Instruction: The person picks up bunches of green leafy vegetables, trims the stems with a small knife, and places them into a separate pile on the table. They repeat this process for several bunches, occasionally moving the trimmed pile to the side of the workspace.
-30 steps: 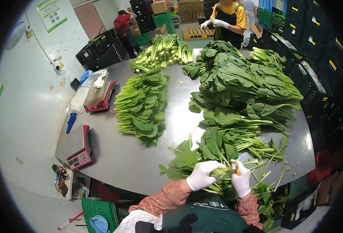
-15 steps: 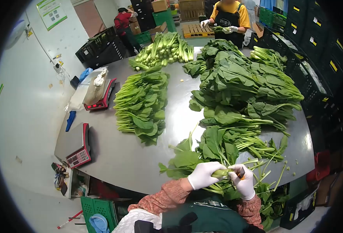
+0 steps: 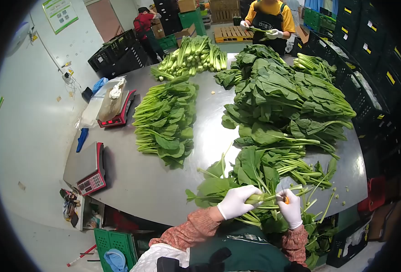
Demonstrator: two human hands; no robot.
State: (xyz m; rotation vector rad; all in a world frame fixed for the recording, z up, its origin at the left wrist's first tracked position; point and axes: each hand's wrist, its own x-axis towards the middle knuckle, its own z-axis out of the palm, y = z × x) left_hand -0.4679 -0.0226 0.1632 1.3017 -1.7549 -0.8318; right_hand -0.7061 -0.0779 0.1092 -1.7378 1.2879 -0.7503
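Observation:
White-gloved, my left hand (image 3: 239,202) is closed around a leafy green stalk (image 3: 265,198) whose stem end points right. My right hand (image 3: 290,209), also gloved, is closed on a small tool with an orange handle (image 3: 286,199); its blade is too small to make out. That hand is beside the stem end. Loose leafy greens (image 3: 214,187) lie at the table's near edge, left of and beyond my hands. Cut stems (image 3: 317,199) and bits are scattered to the right. Beyond them rises a large heap of leafy greens (image 3: 282,97).
On the steel table (image 3: 164,195), trimmed greens (image 3: 166,120) lie in a row at centre-left, with more stalks (image 3: 193,59) behind. Two red scales (image 3: 91,181) stand at the left edge. Dark crates (image 3: 368,86) line the right. A co-worker (image 3: 269,22) holds greens at the far side.
My right hand has moved slightly right and down, apart from my left hand. More of the stem end shows between them. The co-worker's hands have shifted a little.

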